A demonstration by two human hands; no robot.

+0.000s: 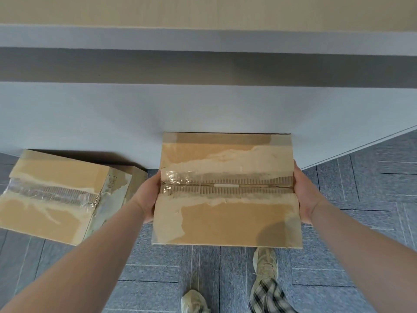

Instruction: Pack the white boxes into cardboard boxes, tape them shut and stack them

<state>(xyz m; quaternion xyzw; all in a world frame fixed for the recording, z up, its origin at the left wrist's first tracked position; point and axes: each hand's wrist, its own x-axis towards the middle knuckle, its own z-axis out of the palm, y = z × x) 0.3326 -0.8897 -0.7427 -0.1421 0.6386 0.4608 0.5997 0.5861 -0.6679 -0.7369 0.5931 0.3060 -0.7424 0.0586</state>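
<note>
Head view
Held cardboard box (pixel 226 190): closed, flaps meeting at a centre seam that runs left to right; the top paper layer is torn off along the seam so the corrugation shows.
Clear tape (pixel 173 178): a crinkled patch over the left end of that seam; a small white strip sits at the seam's middle.
Left hand (pixel 147 195): pressed flat against the box's left side, thumb up by the top edge at the seam, the other fingers hidden behind the box wall; it grips the box.
Right hand (pixel 304 195): pressed against the box's right side, thumb at the top edge, palm wrapped on the wall; it grips the box too.
Box position: held between both hands above the floor, its far edge close to the white counter front (pixel 112 118); whether it touches cannot be told.
Second cardboard box (pixel 58 195): to the left, resting on the floor, turned at an angle, its top also worn along a taped seam, its far side near the counter front.
Floor (pixel 158 279): grey carpet tiles with thin lines.
Shoes (pixel 265 260): two pale shoes below the held box, the right one with a checked trouser leg (pixel 268 297) over it.
Counter: white edge and a tan surface (pixel 203 10) at the top of the picture.
</note>
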